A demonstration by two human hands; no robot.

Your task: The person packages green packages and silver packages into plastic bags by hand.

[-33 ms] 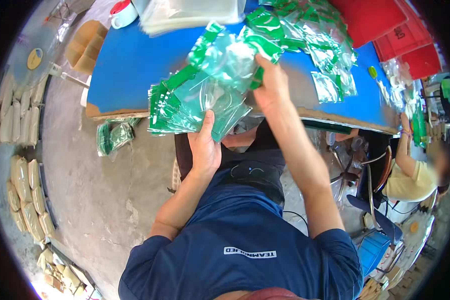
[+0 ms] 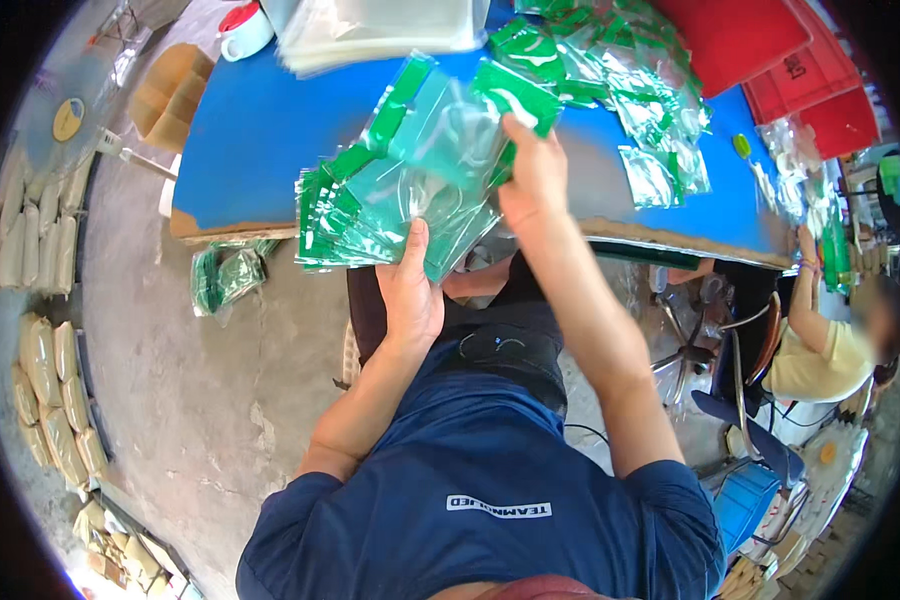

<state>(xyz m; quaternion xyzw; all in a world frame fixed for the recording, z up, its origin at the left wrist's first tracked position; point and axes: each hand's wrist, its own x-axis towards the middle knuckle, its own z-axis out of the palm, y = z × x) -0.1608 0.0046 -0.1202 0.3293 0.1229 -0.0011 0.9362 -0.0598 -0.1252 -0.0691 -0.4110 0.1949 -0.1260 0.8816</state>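
Head view: my left hand (image 2: 410,295) props a fanned stack of green-topped clear bags (image 2: 390,205) over the blue bench (image 2: 260,130) edge, right hand (image 2: 535,175) pinching one. Light, floppy, slippery; best grip is the headers.

We see a white mug with a red lid (image 2: 242,28) far left, red crates (image 2: 770,50) far right, and a fallen green packet bundle (image 2: 225,277) on the concrete floor (image 2: 170,400).
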